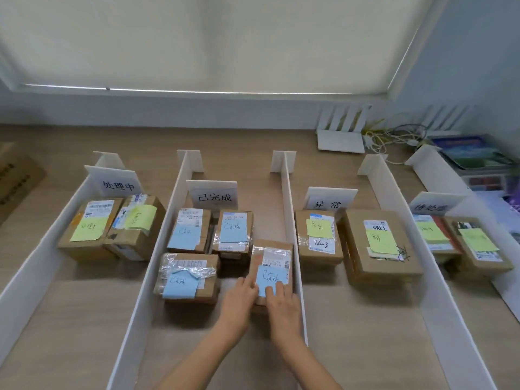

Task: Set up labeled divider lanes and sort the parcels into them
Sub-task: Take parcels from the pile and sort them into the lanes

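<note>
Fingers of both hands lie nearly straight on the near top edge of a cardboard parcel, pressing on it and not curled round it. The left hand covers the corner at 7 o'clock; the right hand rests partly on the blue note.

The parcel sits on the worktop in the second lane from the left, under the lane sign at 11 o'clock. Its side at 3 o'clock seems to touch the white divider, though contact cannot be confirmed. A front neighbour lies at 9 o'clock, apart from it; a rear parcel stands just beside its corner at 11 o'clock.

Likely hazards, as judged:
- A push drifting toward 3 o'clock could shove the thin, free-standing divider out of line and narrow the next lane.
- A push toward 12 o'clock could catch the rear parcel and drive it toward the sign.
- Fingers dragging across the note could crease or peel it, losing the label.
</note>
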Demonstrator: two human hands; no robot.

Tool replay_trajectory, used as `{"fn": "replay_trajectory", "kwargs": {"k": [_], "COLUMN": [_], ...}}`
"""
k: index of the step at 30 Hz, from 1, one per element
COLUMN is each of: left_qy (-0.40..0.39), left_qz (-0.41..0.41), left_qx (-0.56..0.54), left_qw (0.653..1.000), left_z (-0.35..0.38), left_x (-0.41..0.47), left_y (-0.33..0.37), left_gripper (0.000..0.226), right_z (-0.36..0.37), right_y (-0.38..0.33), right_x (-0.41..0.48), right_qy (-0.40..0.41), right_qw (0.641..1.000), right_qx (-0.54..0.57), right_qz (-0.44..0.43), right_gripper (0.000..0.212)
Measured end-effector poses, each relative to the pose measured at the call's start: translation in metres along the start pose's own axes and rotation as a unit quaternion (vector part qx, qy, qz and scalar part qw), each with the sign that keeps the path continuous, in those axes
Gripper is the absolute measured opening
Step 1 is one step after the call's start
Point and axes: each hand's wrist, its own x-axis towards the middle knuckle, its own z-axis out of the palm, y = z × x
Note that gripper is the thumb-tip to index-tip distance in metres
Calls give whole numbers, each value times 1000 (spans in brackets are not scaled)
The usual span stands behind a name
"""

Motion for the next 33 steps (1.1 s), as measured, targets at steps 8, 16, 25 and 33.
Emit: {"fn": "replay_trajectory", "kwargs": {"k": [8,16,25,33], "left_qy": [28,60,170,263], "left_qz": [-49,-12,-75,-220], "left_qx": [65,30,-29,-115], "left_qw": [996,998,982,932], "left_z": [-12,-8,-38,-73], "left_x": [45,46,-94,-314], "left_y": [15,1,-94,-206], "left_gripper": [45,60,42,32], "right_z": [10,-17,-28,-1], "right_y": [22,21,-47,-210], "right_x": [16,41,-24,-129], "right_qy": [0,-58,41,60], "right_qw": [995,990,979,947], "right_qx": [-92,-122,-101,-67], "right_qz": [-43,-32,-174,-307], "right_gripper": [88,67,68,30]}}
